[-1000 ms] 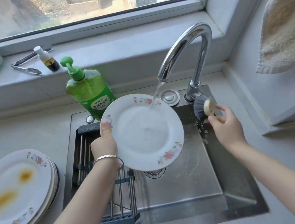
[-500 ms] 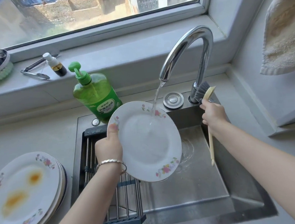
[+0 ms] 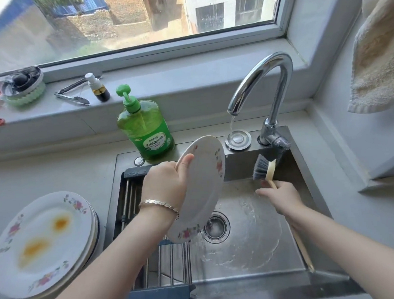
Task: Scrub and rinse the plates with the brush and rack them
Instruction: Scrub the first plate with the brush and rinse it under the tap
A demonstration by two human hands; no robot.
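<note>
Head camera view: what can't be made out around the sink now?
All in the head view:
Plate: partly covered by the left hand.
Brush: handle partly hidden under the right hand.
Plate stack: count unclear, only rims show.
Towel: cut off by the right edge.
Soap bottle label: too small to read.

The location was a home kitchen: a steel sink (image 3: 258, 257) with tap (image 3: 265, 77), detergent bottle (image 3: 146, 129), window (image 3: 122, 20) above.

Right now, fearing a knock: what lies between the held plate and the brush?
Between plate and brush, only bare wet sink, head view.
</note>
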